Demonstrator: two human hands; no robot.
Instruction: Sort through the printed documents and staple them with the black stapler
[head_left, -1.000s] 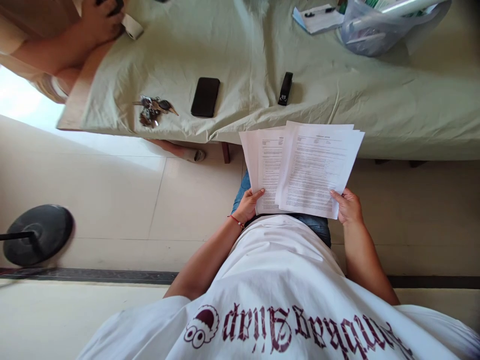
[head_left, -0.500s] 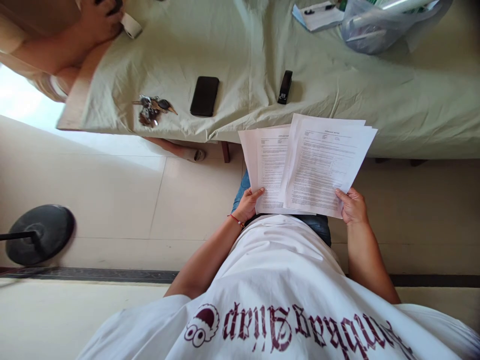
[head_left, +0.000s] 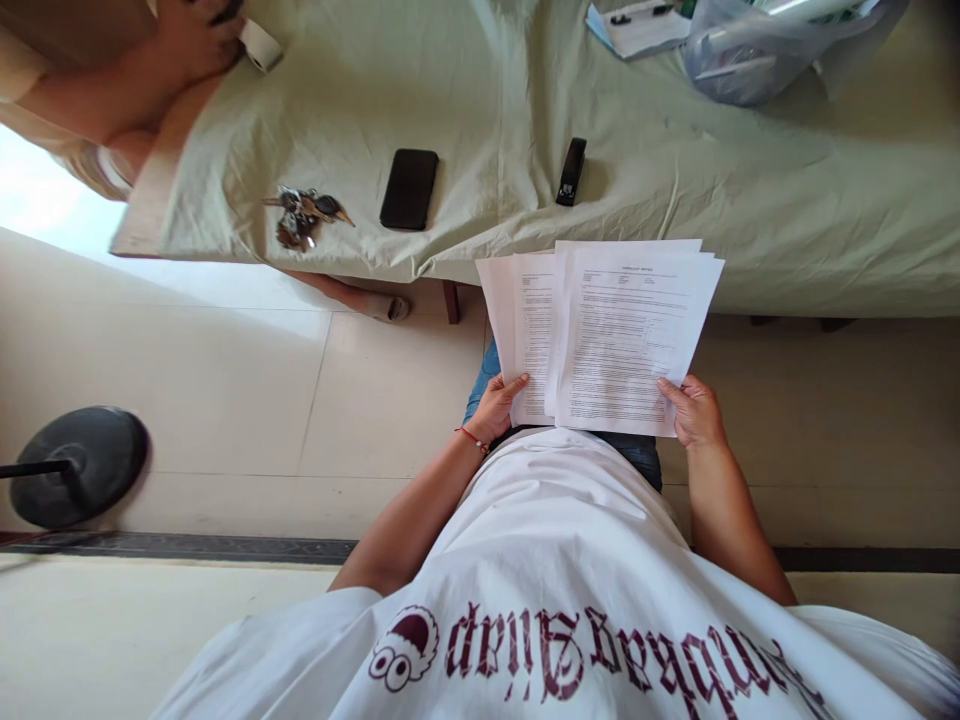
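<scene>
Two groups of printed paper sheets are held above my lap, fanned and overlapping, with their tops over the table's front edge. My left hand [head_left: 498, 404] pinches the lower left edge of the left sheets [head_left: 535, 340], thumb on top. My right hand [head_left: 694, 408] grips the lower right edge of the right sheets [head_left: 622, 345], thumb lying on the print. The right sheets cover much of the left ones. Fingers under both groups are hidden. Beyond the papers, a black stapler [head_left: 571, 172] lies on the cloth-covered table [head_left: 480, 90].
On the table also lie a black phone [head_left: 409, 190], a bunch of keys [head_left: 306, 216], a notepad [head_left: 637, 32] and a filled plastic bag [head_left: 739, 60]. Another person's arm [head_left: 112, 90] rests at the far left corner. A round black stand base [head_left: 82, 466] sits on the floor at left.
My right hand has moved left with its sheets, which now overlap the left sheets more and sit straighter. My left hand has stayed in place.
</scene>
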